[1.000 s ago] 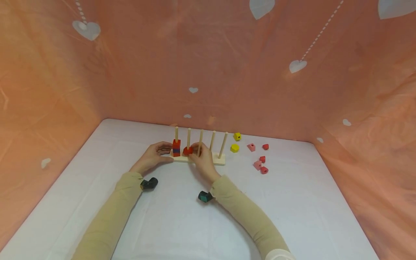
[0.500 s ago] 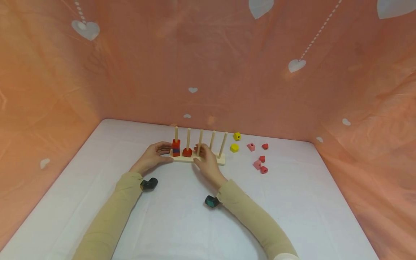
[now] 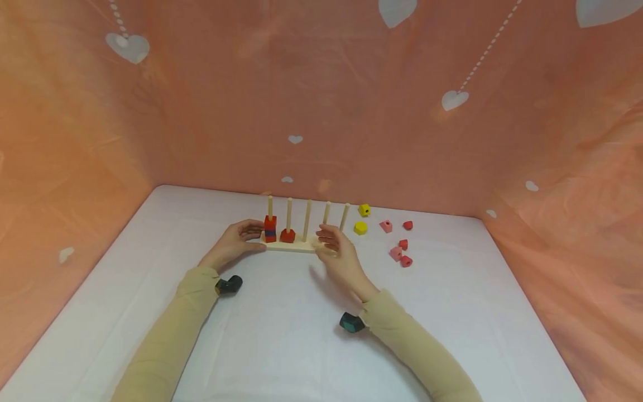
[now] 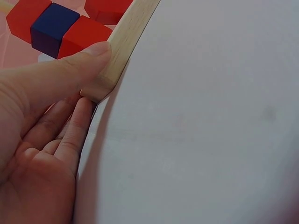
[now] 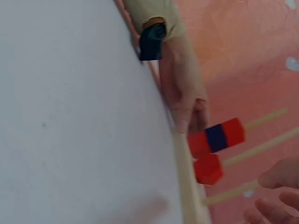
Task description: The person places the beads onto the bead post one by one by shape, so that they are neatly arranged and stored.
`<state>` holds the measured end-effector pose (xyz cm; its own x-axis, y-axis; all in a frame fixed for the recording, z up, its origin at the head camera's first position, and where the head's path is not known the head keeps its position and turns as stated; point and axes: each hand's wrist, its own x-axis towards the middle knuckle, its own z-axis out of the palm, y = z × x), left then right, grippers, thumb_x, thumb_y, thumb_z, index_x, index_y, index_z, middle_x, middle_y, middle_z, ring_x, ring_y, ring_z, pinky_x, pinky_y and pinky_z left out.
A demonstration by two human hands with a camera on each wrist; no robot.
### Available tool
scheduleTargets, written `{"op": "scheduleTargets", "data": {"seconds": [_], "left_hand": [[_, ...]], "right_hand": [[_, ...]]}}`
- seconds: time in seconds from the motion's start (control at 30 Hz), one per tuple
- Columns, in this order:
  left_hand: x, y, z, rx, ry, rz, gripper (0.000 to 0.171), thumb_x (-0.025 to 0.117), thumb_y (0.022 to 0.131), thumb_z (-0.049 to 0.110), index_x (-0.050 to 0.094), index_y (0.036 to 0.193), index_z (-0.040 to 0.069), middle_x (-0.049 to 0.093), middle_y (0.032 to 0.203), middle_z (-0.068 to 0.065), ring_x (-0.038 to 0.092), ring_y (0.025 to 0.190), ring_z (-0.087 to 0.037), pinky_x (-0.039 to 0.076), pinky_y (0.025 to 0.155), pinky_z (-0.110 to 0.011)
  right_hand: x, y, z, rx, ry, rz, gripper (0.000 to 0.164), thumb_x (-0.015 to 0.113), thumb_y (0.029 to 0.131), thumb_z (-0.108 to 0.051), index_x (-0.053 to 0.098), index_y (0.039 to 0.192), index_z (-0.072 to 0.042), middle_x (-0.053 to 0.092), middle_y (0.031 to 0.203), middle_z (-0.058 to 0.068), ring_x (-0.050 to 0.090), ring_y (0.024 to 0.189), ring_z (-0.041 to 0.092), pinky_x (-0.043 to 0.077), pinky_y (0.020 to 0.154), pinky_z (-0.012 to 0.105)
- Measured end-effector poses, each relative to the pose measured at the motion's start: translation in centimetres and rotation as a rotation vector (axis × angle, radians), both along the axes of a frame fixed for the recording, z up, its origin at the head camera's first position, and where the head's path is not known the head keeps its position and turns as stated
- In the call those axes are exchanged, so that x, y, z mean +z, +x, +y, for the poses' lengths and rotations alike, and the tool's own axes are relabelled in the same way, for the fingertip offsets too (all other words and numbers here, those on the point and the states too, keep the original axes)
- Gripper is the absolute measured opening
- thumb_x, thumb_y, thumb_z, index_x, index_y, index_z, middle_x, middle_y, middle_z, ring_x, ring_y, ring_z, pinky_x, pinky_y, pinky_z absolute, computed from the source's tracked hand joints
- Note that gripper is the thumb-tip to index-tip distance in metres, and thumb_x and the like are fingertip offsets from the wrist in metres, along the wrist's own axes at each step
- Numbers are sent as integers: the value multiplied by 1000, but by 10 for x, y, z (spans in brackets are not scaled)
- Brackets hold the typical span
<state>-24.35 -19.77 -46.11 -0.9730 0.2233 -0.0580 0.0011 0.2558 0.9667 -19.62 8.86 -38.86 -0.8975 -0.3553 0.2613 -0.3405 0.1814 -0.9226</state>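
Note:
My left hand (image 3: pixel 232 241) grips the left end of a wooden peg board (image 3: pixel 288 248); in the left wrist view the thumb (image 4: pixel 88 58) presses on the board's edge. The leftmost peg carries a stack of blocks: a blue block (image 4: pixel 53 28) between two red ones. One red block (image 3: pixel 287 236) sits at the bottom of the second peg. The other pegs bear no blocks. My right hand (image 3: pixel 344 259) hovers before the board's right end, fingers loosely bent and holding nothing; it partly hides the fourth peg (image 3: pixel 327 212).
Right of the board lie two yellow blocks (image 3: pixel 360 228), two pink blocks (image 3: pixel 385 226) and several red blocks (image 3: pixel 408 225) on the white table (image 3: pixel 281 346). Pink cloth (image 3: pixel 321 111) with heart shapes rises behind the table and along both sides.
My right hand has let go of the red block on the second peg and moved right and towards me. The left hand stays on the peg board.

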Motion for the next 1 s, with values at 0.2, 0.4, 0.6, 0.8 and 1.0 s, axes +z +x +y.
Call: {"op": "scheduleTargets", "data": {"seconds": [0.2,0.4,0.6,0.8,1.0], "left_hand": [[0,1,1,13,-4,1,64,78,78,5,46,133,0,52,130,-18,51,121,-31,41,103,-40],[0,1,0,11,-3,-15,65,79,79,7,46,134,0,49,134,-17,48,124,-32,40,105,-41],[1,1,0,13,-6,-15,65,78,79,6,45,134,0,49,134,-18,48,124,-32,40,105,-41],[1,1,-1,8,-5,-6,64,79,78,6,46,134,0,50,134,-18,49,123,-31,40,104,-41],[1,1,0,5,10,-10,62,77,79,5,46,133,0,49,135,-17,48,123,-32,40,104,-41]], "right_hand": [[14,-1,24,-120,-28,100,40,62,83,15,48,121,18,57,111,35,55,104,48,44,94,58],[19,-14,54,-243,-26,122,41,63,84,14,48,122,17,58,111,34,55,105,46,43,95,57],[-5,-46,81,-336,50,48,43,66,86,7,51,126,7,59,117,24,55,110,36,45,98,47],[-23,-69,95,-321,165,0,43,65,85,8,51,126,6,59,118,23,55,111,36,44,99,46],[-35,-87,101,-238,284,-47,46,63,85,6,49,129,6,56,123,22,53,114,35,43,100,46]]}}
